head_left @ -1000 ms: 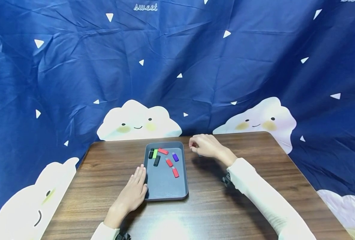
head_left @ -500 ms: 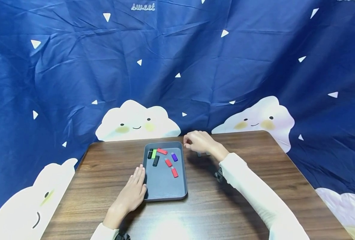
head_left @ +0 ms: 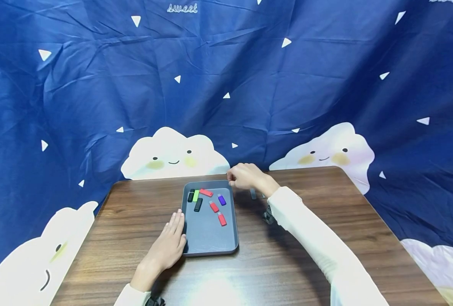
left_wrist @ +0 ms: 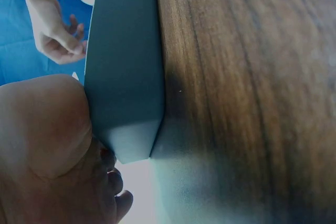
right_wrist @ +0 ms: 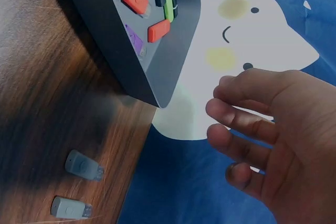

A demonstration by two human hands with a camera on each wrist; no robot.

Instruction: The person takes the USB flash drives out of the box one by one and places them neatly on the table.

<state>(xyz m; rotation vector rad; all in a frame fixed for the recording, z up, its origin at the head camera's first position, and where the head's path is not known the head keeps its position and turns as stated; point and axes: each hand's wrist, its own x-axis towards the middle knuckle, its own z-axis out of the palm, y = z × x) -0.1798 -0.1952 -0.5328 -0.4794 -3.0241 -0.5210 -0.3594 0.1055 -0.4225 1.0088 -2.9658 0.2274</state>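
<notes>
A grey tray (head_left: pixel 209 240) holds several USB flash drives: three red ones, including the nearest red drive (head_left: pixel 222 219), a purple drive (head_left: pixel 221 199), a green drive (head_left: pixel 196 196) and two black ones, among them the larger black drive (head_left: pixel 198 205). My left hand (head_left: pixel 165 245) lies with straight fingers along the tray's left side, touching it. Above the tray's far right corner hovers my right hand (head_left: pixel 246 176), also visible as the right hand (right_wrist: pixel 294 135) in the right wrist view. Its fingers are loosely bent, and nothing shows between them.
Two grey flash drives lie on the wooden table to the right of the tray: a darker drive (right_wrist: pixel 84 165) and a lighter drive (right_wrist: pixel 71 208). Behind the table's far edge hangs a blue curtain (head_left: pixel 196 59) with clouds and triangles.
My right hand has moved left, from over the grey drives to the tray's far right corner, uncovering the grey drives. The left hand and the drives in the tray stay put.
</notes>
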